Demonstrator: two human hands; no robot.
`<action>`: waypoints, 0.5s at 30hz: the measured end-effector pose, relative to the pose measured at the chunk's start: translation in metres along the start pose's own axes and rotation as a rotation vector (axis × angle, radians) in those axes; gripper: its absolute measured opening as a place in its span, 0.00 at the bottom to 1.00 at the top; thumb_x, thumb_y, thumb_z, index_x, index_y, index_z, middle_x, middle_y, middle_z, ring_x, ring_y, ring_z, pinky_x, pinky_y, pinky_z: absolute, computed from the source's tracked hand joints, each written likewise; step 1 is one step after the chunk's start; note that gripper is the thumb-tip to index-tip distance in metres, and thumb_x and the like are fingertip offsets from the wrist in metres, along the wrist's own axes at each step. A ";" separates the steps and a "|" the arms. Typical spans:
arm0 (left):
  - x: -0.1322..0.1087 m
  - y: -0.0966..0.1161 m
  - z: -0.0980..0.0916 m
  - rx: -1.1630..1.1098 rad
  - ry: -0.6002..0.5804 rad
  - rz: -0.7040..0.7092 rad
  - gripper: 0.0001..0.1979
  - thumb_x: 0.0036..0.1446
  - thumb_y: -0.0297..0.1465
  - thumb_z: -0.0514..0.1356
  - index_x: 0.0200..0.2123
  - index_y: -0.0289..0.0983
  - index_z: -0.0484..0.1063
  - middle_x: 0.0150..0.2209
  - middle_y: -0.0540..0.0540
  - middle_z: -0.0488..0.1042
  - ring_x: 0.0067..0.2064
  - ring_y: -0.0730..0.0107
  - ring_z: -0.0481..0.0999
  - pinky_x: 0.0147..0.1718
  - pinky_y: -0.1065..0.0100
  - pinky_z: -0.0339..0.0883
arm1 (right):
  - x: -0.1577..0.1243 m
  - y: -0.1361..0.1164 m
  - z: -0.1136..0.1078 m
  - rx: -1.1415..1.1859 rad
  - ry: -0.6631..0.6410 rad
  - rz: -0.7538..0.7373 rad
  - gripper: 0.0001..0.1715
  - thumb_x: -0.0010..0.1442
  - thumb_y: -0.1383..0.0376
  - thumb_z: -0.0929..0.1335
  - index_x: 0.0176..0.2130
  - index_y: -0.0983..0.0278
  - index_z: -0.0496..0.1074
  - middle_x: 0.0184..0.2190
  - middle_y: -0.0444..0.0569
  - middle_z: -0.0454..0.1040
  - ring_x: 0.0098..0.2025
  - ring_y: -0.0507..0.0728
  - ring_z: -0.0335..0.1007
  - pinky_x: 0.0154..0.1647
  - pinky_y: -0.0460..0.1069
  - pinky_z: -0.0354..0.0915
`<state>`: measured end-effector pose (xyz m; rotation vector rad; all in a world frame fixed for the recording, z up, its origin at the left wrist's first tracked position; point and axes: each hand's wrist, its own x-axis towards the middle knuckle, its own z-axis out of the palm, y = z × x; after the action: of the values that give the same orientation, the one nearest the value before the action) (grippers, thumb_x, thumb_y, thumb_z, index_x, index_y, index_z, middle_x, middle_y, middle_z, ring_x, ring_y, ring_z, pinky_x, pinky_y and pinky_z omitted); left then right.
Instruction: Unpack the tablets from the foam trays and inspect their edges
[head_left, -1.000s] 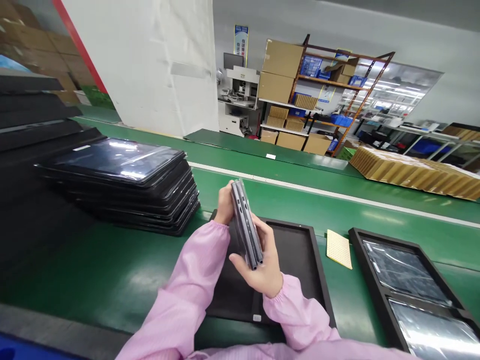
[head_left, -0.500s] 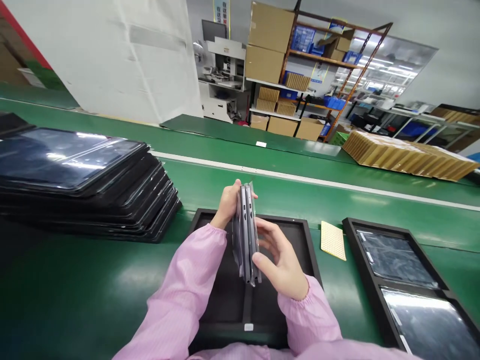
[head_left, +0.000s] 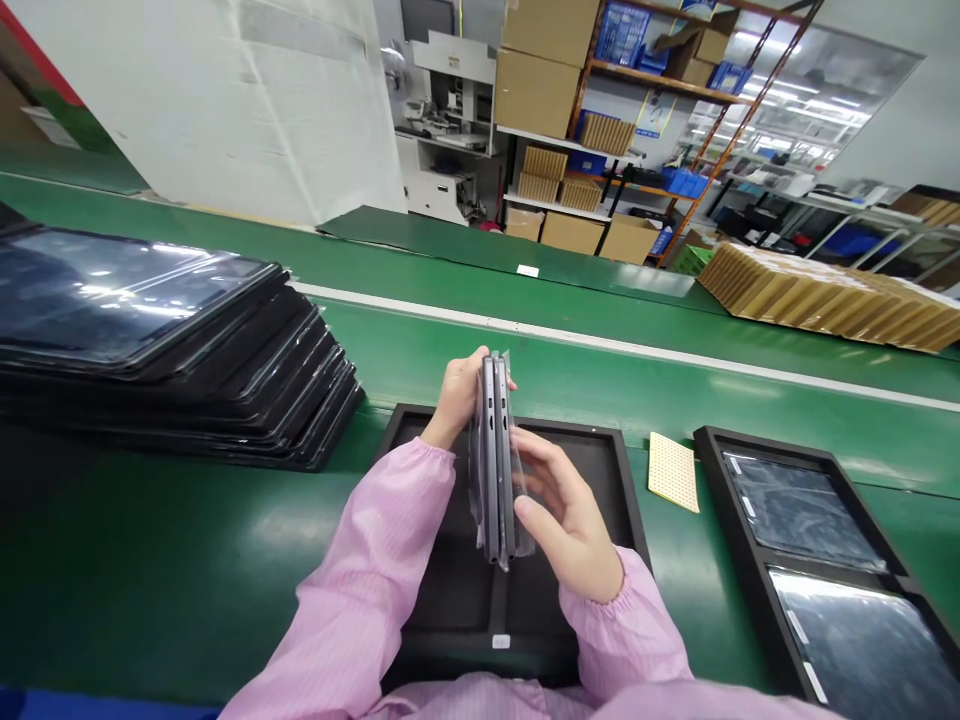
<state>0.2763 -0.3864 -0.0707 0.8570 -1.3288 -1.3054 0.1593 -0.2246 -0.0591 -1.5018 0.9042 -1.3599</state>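
Two thin grey tablets (head_left: pixel 496 455) stand on edge, side by side, wrapped in clear plastic film. Their narrow sides with ports face up. My left hand (head_left: pixel 456 398) grips the pair from the left near the far end, its fingertips showing past the right side. To the right, my right hand (head_left: pixel 566 515) has thumb and fingers apart, beside the loose film (head_left: pixel 525 530); whether its fingertips touch the film I cannot tell. Under the tablets lies a black tray (head_left: pixel 450 610) with a divider and a small white label.
On the left is a tall stack of black trays (head_left: pixel 300 400) with dark screens on top. To the right lie a yellow dotted sheet (head_left: pixel 673 472) and another black tray (head_left: pixel 739 540) holding two tablets. Cardboard dividers (head_left: pixel 817 300) stand beyond the green bench (head_left: pixel 300 560).
My right thumb has come slightly away from the tablets, and the film on their right side flares out more. The tablets are a little more upright. My left hand keeps its grip.
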 end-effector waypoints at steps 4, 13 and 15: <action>-0.001 0.002 0.001 -0.007 0.018 -0.007 0.29 0.57 0.53 0.52 0.15 0.39 0.72 0.16 0.45 0.73 0.19 0.68 0.70 0.23 0.66 0.67 | -0.002 -0.001 0.001 -0.030 -0.012 -0.005 0.24 0.67 0.60 0.67 0.61 0.55 0.66 0.65 0.53 0.65 0.66 0.64 0.63 0.61 0.57 0.69; -0.002 0.002 0.008 -0.098 0.084 -0.033 0.30 0.49 0.59 0.56 0.14 0.39 0.69 0.13 0.47 0.68 0.17 0.68 0.70 0.19 0.66 0.65 | -0.006 -0.004 0.008 -0.212 -0.048 -0.104 0.40 0.58 0.71 0.67 0.66 0.57 0.54 0.68 0.56 0.59 0.70 0.65 0.56 0.64 0.60 0.65; -0.003 0.002 0.008 -0.122 0.088 -0.026 0.30 0.47 0.59 0.57 0.14 0.39 0.70 0.13 0.47 0.68 0.17 0.68 0.69 0.18 0.66 0.64 | -0.005 -0.004 0.008 -0.214 -0.065 -0.122 0.42 0.58 0.71 0.68 0.67 0.56 0.52 0.68 0.55 0.58 0.70 0.64 0.55 0.65 0.59 0.65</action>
<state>0.2695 -0.3817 -0.0682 0.8399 -1.1613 -1.3396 0.1663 -0.2169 -0.0570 -1.7794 0.9536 -1.3250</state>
